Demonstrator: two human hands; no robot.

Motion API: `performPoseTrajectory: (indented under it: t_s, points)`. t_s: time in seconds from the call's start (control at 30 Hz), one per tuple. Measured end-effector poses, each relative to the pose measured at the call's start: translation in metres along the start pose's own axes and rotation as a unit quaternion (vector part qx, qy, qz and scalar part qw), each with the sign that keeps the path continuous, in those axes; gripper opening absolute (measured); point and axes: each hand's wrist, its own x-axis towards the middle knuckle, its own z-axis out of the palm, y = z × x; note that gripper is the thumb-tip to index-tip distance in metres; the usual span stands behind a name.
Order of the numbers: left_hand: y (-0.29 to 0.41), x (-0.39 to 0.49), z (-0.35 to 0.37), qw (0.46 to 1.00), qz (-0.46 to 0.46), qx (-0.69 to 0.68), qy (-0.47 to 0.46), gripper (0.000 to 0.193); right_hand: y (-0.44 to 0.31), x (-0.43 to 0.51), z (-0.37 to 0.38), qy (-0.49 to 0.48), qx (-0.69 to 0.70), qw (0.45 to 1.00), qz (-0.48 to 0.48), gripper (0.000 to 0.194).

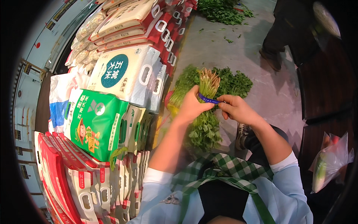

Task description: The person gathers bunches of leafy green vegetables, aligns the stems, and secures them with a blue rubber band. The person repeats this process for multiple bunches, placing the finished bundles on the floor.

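Observation:
My left hand [193, 105] is wrapped around a bunch of leafy green herbs [205, 128], which looks like celery or coriander. Its brownish cut ends point away from me and its leaves hang toward my apron. A purple-blue tape [206, 98] bearing writing crosses the stems, with my left thumb beside it. The fingers of my right hand [233, 107] pinch the tape's right end. More greens lie on the floor just beyond: a pale-stemmed heap [184, 81] on the left and a darker leafy heap [236, 84] on the right.
Stacked rice bags, including a green bag [98, 120] and a white bag [117, 72], line the left. Another pile of greens [223, 11] lies farther off. A person's shoe [271, 60] is at upper right. Below it hangs a plastic bag of vegetables [330, 165] beside dark panels [324, 84].

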Motion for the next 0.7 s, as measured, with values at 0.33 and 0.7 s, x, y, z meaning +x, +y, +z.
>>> performPoseTrajectory:
  t_s: [0.33, 0.7]
  points:
    - [-0.001, -0.016, -0.009, 0.991, -0.033, -0.087, -0.094, 0.066, 0.009, 0.002, -0.005, -0.026, 0.094, 0.994, -0.049, 0.039]
    - [0.007, -0.02, 0.008, 0.978, 0.067, 0.194, -0.047, 0.055, 0.001, 0.003, 0.004, 0.097, -0.138, 0.978, -0.126, 0.023]
